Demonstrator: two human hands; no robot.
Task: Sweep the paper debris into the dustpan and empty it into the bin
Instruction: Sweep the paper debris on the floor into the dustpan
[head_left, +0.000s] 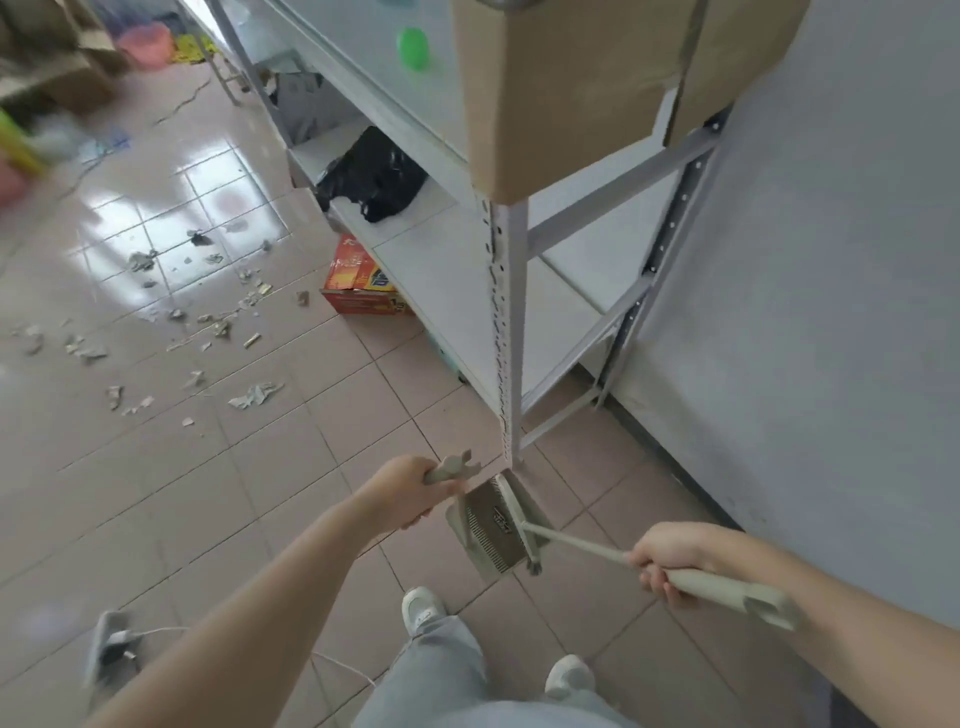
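Floor (156, 493): we see glossy pinkish tiles running from our feet up to the blurred clutter at the far left.
Wall (831, 312): a plain grey one fills the right side.
Shelving rack (509, 312): grey metal with white shelves, standing against the wall; its near post comes down to the floor just beyond the dustpan.
Cardboard box (561, 93): it sits on an upper shelf and overhangs the near post.
Black bag (374, 176): it lies crumpled on a lower shelf.
Red carton (358, 286): it stands on the floor, tucked partly under the rack's bottom shelf.
Paper debris (255, 395): torn grey-white scraps are scattered over the tiles to our left, well apart from the dustpan.
Dustpan (485, 530): beige, with comb teeth along one edge, it stands at the foot of the rack's post.
Broom (717, 584): its beige handle slants from the right down to the dustpan; the head seems to rest against the pan, though we cannot tell for sure.
Left hand (410, 488): its fingers are wrapped round the top of the dustpan's handle.
Right hand (670, 558): it is closed round the broom handle, near the thicker grip end.
Shoes (423, 608): white, below pale jeans, just short of the dustpan.
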